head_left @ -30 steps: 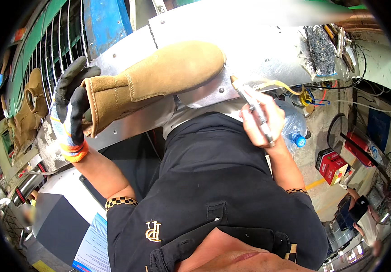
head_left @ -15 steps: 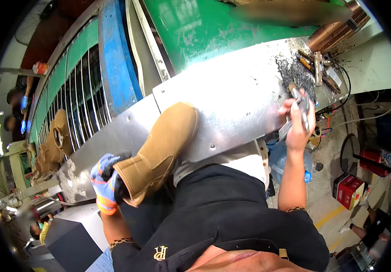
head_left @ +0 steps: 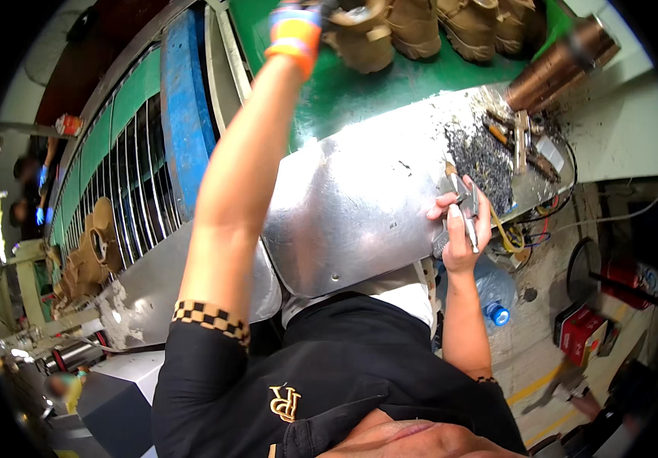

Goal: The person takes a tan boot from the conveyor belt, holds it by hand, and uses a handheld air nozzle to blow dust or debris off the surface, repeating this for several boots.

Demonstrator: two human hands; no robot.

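At the top edge, my left hand (head_left: 296, 34), in a blue-and-orange glove, is at the nearest tan boot (head_left: 363, 46) on a green surface (head_left: 313, 107). The glove is blurred and partly cut off, so its grip on the boot is not clear. Several more tan boots (head_left: 413, 27) stand to the right of that boot. My bare right hand (head_left: 462, 225) is closed round a slim silver metal tool (head_left: 469, 206) with a brown tapered end. It hovers over the right part of the shiny metal plate (head_left: 359, 206); the tool's exact kind is unclear.
Hand tools (head_left: 523, 141) and dark scraps (head_left: 477, 153) lie at the plate's right end, near a copper-coloured cylinder (head_left: 554, 69). More boots (head_left: 88, 259) stand by the metal rack (head_left: 127, 160) at left. A plastic bottle (head_left: 493, 294) and red box (head_left: 582, 332) are below right.
My left hand has swung from near my lap up to the far green surface; the boot it held is gone from the near plate. My right hand has shifted left with its tool.
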